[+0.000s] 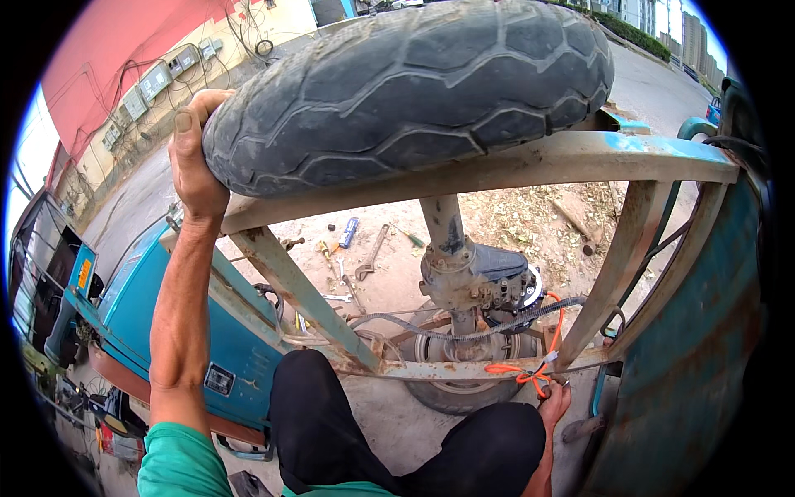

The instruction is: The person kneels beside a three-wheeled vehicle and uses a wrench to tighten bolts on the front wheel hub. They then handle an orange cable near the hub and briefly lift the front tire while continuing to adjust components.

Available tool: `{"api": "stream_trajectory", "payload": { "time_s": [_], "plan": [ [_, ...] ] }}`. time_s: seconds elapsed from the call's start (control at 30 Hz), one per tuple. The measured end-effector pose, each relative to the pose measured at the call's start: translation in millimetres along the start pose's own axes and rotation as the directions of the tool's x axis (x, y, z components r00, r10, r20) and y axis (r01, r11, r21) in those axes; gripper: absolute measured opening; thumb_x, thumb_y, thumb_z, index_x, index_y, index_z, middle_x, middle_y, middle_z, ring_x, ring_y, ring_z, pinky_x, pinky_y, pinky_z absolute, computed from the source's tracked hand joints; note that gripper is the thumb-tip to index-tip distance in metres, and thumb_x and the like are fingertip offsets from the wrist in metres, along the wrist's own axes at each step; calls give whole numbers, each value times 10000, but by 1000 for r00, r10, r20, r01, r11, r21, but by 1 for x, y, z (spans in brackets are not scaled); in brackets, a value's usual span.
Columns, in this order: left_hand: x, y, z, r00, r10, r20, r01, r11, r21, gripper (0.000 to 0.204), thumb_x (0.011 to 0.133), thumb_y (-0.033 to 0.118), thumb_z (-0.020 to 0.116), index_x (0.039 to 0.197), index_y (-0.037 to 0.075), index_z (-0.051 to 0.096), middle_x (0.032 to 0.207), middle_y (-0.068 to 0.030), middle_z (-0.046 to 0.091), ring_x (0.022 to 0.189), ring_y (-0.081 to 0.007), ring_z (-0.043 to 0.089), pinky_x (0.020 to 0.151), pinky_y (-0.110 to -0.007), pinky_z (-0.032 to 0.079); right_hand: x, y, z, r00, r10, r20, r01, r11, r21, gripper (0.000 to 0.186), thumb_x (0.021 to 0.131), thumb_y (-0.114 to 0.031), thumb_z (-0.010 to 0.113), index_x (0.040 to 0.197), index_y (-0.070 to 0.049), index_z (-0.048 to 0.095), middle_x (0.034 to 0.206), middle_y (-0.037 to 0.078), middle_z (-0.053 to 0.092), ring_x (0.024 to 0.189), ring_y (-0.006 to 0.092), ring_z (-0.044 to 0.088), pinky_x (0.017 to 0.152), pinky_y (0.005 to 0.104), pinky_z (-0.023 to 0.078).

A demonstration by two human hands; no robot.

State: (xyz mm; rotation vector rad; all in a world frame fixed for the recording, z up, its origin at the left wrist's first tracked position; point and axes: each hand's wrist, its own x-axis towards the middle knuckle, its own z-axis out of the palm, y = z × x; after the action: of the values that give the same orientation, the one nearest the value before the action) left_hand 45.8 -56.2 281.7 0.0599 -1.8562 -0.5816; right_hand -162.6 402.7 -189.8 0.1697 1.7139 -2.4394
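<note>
A worn dark tire (414, 91) with a zigzag tread lies across the top rail of a rusty metal frame (513, 170). My left hand (199, 157) grips the tire's left end, its fingers partly hidden behind the rubber. Low on the right, my right hand (555, 403) is closed at the looped orange wires (526, 374), beside the frame's lower rail. Its fingertips are small and partly hidden there. Through the frame show an axle housing (451, 273) with a motor and a wheel (451, 398) beneath it. A black corrugated cable sleeve (431, 333) runs past them.
On the ground beyond the frame lie an adjustable wrench (373, 253), a screwdriver (410, 237), a blue tube-like item (349, 232) and several other tools. Teal metal bodywork (182, 323) stands on the left, and a rusty teal panel (687, 348) on the right. My knees are close to the lower rail.
</note>
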Motion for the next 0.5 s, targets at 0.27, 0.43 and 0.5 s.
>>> {"api": "stream_trajectory", "payload": {
  "time_s": [0.27,0.43,0.5],
  "plan": [
    [8,167,149,910,339,239,-409,830,379,538,926,528,641,1060,9,690,985,-184,698,901,-311,679,828,-421,514,18,-12,-16,996,-38,-83,34,998,-44,139,906,-91,560,1008,-15,615,673,-19,460,549,87,417,492,255,347],
    [-6,196,169,868,475,148,-490,767,415,397,856,355,633,934,-22,730,961,-226,666,965,-358,629,920,-566,437,13,10,-9,1000,6,-22,-8,996,-92,106,912,-96,548,964,-29,612,645,-24,448,513,86,393,458,262,340],
    [3,175,154,817,569,94,-560,743,367,421,829,371,662,958,-25,715,958,-214,663,947,-353,637,894,-536,457,15,10,-11,999,-5,-51,0,995,-104,87,912,-98,546,935,-38,605,638,-28,444,502,83,384,447,264,338]
  ]
}}
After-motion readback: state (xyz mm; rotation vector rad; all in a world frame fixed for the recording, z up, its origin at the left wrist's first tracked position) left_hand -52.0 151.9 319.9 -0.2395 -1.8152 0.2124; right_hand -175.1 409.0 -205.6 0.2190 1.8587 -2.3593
